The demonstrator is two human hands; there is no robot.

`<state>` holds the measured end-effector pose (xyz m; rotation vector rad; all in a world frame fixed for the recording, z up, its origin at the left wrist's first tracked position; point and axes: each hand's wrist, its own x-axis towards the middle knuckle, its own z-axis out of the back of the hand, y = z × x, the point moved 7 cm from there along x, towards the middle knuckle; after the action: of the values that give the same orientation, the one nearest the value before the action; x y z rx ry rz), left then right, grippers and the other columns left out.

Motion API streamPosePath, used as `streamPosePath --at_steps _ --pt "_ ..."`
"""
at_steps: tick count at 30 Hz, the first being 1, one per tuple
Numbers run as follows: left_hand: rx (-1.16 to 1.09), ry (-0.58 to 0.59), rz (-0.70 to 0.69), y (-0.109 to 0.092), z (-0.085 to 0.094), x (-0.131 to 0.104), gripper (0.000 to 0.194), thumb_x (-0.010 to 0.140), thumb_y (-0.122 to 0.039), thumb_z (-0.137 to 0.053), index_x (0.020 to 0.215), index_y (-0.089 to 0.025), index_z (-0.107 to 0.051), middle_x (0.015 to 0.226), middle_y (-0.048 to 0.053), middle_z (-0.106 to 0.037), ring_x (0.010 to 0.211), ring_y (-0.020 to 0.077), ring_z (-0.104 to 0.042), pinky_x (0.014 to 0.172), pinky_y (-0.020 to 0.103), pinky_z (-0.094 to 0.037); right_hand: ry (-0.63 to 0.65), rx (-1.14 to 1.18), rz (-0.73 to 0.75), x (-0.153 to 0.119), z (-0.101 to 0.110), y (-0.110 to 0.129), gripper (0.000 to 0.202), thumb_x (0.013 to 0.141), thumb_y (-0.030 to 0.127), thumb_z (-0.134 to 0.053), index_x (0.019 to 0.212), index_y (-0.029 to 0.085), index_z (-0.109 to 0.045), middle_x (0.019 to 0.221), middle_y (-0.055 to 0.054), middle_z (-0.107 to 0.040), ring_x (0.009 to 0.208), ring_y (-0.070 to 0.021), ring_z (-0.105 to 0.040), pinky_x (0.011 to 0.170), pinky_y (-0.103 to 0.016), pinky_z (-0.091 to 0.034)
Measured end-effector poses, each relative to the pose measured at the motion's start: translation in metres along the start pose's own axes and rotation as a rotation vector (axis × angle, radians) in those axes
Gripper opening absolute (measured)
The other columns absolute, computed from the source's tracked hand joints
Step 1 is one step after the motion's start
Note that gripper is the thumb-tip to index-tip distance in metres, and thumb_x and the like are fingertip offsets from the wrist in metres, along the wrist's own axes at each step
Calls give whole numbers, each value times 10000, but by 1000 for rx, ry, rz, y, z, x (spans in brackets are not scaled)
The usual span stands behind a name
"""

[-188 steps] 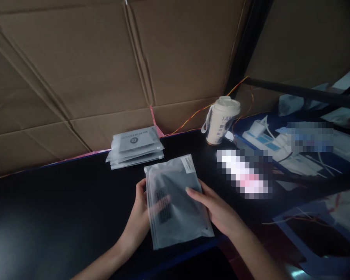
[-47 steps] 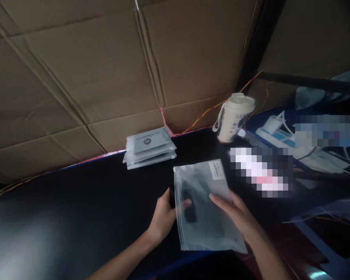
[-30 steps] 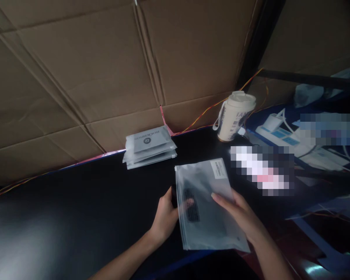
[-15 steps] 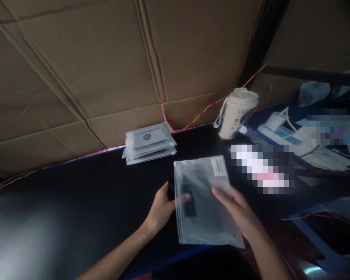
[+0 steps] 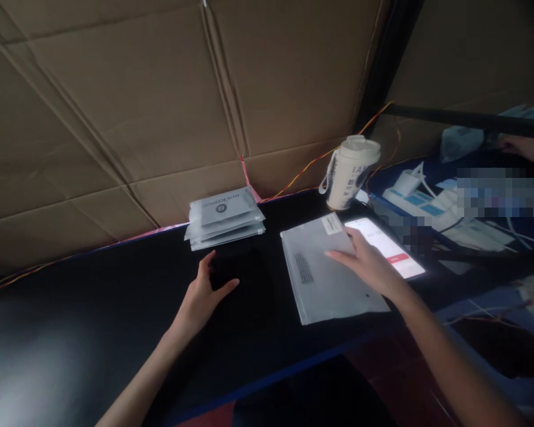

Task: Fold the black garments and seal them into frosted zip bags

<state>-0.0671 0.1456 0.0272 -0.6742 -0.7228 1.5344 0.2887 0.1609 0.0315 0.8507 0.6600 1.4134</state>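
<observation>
A frosted zip bag point(image 5: 324, 273), with a white barcode label at its top corner and a patch of dark print near its zip edge, is low over the black tabletop. My right hand point(image 5: 367, 261) grips its right side, thumb on the upper face; the other fingers are partly hidden. Whether the bag touches the table I cannot tell. My left hand point(image 5: 202, 290) is off the bag, thumb and forefinger spread, holding nothing. Just beyond it lies a stack of several similar frosted bags point(image 5: 225, 219), the top one printed with a dark logo.
A lidded white cup point(image 5: 353, 172) stands at the back. A lit phone point(image 5: 409, 265) lies right of the bag. Farther right are a white power strip point(image 5: 420, 201) and cables. Another person's hand point(image 5: 527, 148) shows at the right edge. A cardboard wall point(image 5: 160, 107) rises behind the table.
My left hand has let go of the bag and moved left toward the stack. With my right hand, the bag has shifted away and slightly right, tilting flatter.
</observation>
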Motion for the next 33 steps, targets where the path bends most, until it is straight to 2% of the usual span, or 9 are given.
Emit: streamPosePath --at_steps 3,5,8,11,17,21,25,29,33 --pt "424 -228 -232 -29 17 -21 717 819 -499 -596 1419 -219 -320 1209 121 -546 1118 314 -570 936 510 -461 -221 -246 203 -1 12 23 789 833 525 -588 1472 199 -262 1381 -166 -506 1261 -352 -480 998 -528 -426" --pt "557 -264 -372 -51 14 -41 555 879 -480 -522 1361 -230 -403 1242 114 -530 1151 302 -543 948 487 -462 -191 -351 330 -6 0 35 725 862 538 -544 1459 200 -309 1407 -159 -482 1309 -332 -430 1045 -512 -392" --pt "621 -167 -459 -69 -4 -62 428 916 -463 -479 1275 -231 -482 1199 93 -583 1078 267 -586 895 427 -508 15 -467 423 -14 -36 34 644 874 597 -481 1404 235 -425 1447 -136 -449 1347 -325 -386 1073 -522 -355" --pt "665 -63 -484 -69 -24 -71 444 906 -506 -483 1247 -226 -520 1189 100 -612 1075 273 -601 859 413 -531 124 -567 464 -21 -64 21 655 868 634 -454 1392 241 -459 1501 -140 -370 1394 -355 -288 1094 -586 -272" --pt "725 34 -513 -63 -50 -77 489 841 -463 -609 1254 -208 -550 1263 138 -601 1123 312 -586 862 431 -538 149 -615 503 -24 -71 13 683 869 662 -412 1407 243 -447 1519 -134 -337 1413 -360 -231 1102 -597 -232" --pt "521 82 -435 -76 -49 -77 283 912 -289 -505 1164 -215 -610 1197 108 -642 1067 281 -609 868 417 -526 167 -606 511 -24 -65 17 664 873 649 -421 1400 246 -457 1508 -130 -362 1400 -370 -263 1091 -609 -246" --pt "-15 149 -133 -63 -44 -69 310 925 -406 -471 1114 -226 -639 1026 58 -695 939 241 -654 814 343 -524 173 -626 505 -24 -61 15 656 878 639 -423 1388 230 -471 1490 -143 -387 1396 -368 -272 1086 -606 -256" --pt "-556 -170 343 -4 -25 -77 471 833 -508 -578 1184 -194 -586 1027 81 -699 964 268 -661 747 325 -545 166 -633 517 -24 -58 10 650 876 641 -426 1384 237 -472 1485 -140 -395 1390 -366 -286 1086 -602 -259" --pt "-476 -472 298 17 6 -109 496 815 -506 -595 1222 -232 -524 1205 74 -621 1115 273 -592 913 392 -492 118 -626 532 -21 -51 9 608 908 588 -413 1349 180 -504 1474 -170 -400 1380 -359 -313 1097 -581 -264"
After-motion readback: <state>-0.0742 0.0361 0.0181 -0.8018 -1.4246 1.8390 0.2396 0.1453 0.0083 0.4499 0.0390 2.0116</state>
